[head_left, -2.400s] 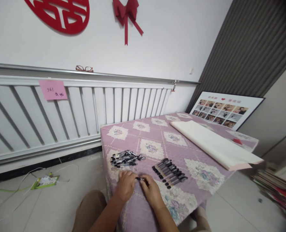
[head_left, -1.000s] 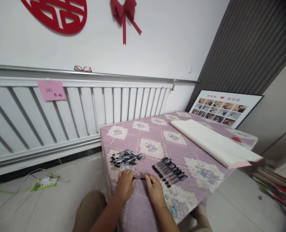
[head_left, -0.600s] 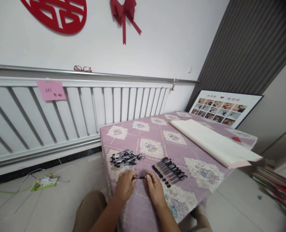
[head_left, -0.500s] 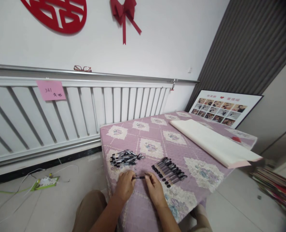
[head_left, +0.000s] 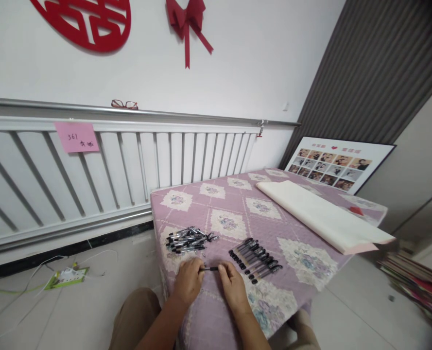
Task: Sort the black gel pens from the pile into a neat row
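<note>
Between my two hands a dark pen (head_left: 210, 268) lies level, just above the near end of the table. My left hand (head_left: 189, 280) pinches its left end and my right hand (head_left: 232, 284) pinches its right end; the fingers hide both ends. Beyond my left hand is a loose pile of black and clear pens (head_left: 187, 239), lying at mixed angles. To the right of my right hand, several capped pens (head_left: 255, 259) lie side by side in a slanted row.
A purple floral cloth (head_left: 230, 201) covers the table. A folded cream sheet (head_left: 314, 211) lies on its right part, with a small red item (head_left: 356, 210) beyond. Behind stands a photo board (head_left: 325, 163). A white radiator (head_left: 172, 158) borders the far left edge. A power strip (head_left: 68, 276) is on the floor.
</note>
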